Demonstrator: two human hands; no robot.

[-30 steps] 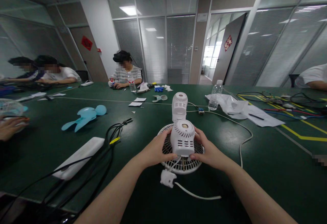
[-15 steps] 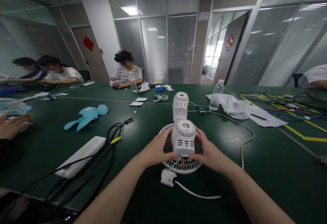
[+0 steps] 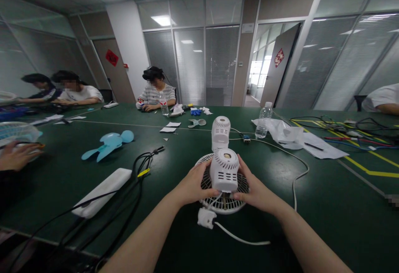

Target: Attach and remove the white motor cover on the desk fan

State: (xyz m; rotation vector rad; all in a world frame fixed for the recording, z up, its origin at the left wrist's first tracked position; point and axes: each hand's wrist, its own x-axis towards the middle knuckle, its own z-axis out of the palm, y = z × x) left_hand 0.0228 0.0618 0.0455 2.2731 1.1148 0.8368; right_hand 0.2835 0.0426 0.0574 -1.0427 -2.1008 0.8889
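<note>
A white fan motor housing with slots in its back stands in front of me, over a round white fan grille lying on the table. My left hand holds the housing from its left side, the thumb near its lower edge. On the opposite side my right hand grips it in the same way; some fingertips are hidden behind the housing. A second white housing piece rises just beyond. Close to the grille's near edge lies a small white part, with a white cable running from beside it.
Left of me lie a white power strip, black cables and light-blue fan blades. A co-worker's hand is at the far left. Rightward are a water bottle, crumpled plastic and paper.
The whole view has tilted up slightly, so the scene sits a little lower. Both hands keep their hold on the housing, with hardly any movement.
</note>
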